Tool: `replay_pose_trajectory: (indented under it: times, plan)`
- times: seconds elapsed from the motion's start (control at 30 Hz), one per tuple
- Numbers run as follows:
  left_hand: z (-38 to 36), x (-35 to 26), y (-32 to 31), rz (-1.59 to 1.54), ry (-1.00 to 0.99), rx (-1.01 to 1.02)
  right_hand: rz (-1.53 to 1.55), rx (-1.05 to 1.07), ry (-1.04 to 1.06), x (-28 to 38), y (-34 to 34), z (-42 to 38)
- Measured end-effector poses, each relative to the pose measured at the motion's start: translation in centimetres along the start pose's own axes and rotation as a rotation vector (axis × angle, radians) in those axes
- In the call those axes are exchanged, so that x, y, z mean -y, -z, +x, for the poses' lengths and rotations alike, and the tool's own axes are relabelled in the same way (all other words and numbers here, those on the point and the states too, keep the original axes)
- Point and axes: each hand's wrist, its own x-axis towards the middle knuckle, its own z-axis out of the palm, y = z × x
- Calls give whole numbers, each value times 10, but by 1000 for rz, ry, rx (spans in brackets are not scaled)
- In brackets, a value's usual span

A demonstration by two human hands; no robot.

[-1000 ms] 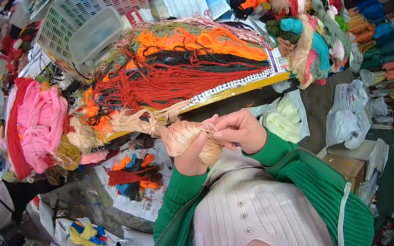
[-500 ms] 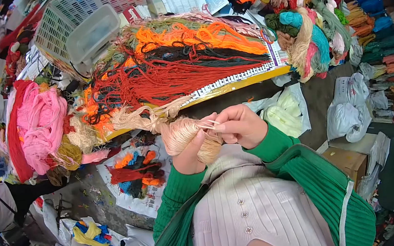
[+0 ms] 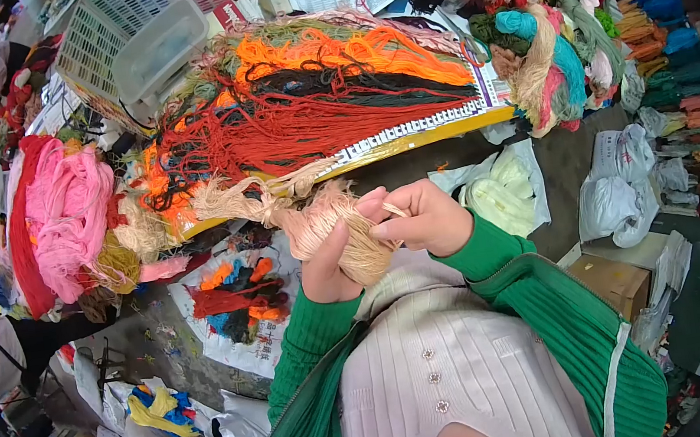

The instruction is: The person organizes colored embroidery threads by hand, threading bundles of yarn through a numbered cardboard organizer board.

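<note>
A peach-beige skein of yarn [image 3: 322, 222] is gripped in my left hand [image 3: 331, 263], its thumb lying along the strands and its fingers mostly hidden behind. My right hand [image 3: 430, 219] is closed in a pinch on a small loop of the same pale yarn, close beside the left fingertips. Both hands are in front of my chest, just off the table's yellow front edge [image 3: 444, 128]. A bundle of beige yarn [image 3: 234, 199] on that edge reaches toward the skein. Red yarn strands [image 3: 304, 132] and orange yarn strands [image 3: 347, 48] are spread over the table behind.
Pink yarn [image 3: 69, 205] hangs over the table's left end. A clear plastic tub [image 3: 161, 49] rests against a white basket [image 3: 97, 44]. Multicoloured skeins [image 3: 554, 62] hang at the right. Pale yellow yarn [image 3: 500, 196] and white bags [image 3: 618, 194] lie below the table. A person [image 3: 3, 348] is at far left.
My right hand has drawn in closer to the skein, and the pinched strands now form a small loop. The left hand keeps its hold, with the skein turned slightly.
</note>
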Motion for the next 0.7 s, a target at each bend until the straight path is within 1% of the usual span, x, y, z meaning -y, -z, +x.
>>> replay_pose_trajectory:
  times: [0.07, 0.13, 0.17, 0.23, 0.3, 0.33, 0.4, 0.57, 0.6, 0.63, 0.7]
  plan:
    - [0, -1, 1, -19, 19, 22, -38, -17, 30, -1, 0, 0]
    - [-1, -1, 0, -40, 36, 43, -8, -28, -40, -1, 5, -2]
    - [0, -1, -1, -68, 11, 8, -9, -29, -40, -1, 6, -2]
    - [0, 1, -1, -95, -13, -28, 136, 15, -58, -2, 8, -3]
    - [0, 5, -1, -3, -133, -45, 141, 2, -50, -1, 5, -3]
    - [0, 6, -2, -3, -133, -47, 148, -10, -43, 0, 4, -3]
    - [0, 8, -3, 105, -129, -170, 153, 9, -43, 0, 3, -2]
    - [3, 8, -4, 60, -171, -177, 174, 44, -47, -2, 7, 0]
    - [3, 9, -3, 38, -183, -195, 248, 63, -57, -2, 8, 0]
    - [3, 9, -3, 38, -183, -197, 321, 83, -68, -2, 8, 0]
    - [3, 8, -4, -13, -145, -198, 288, 72, -70, 0, 8, 0]
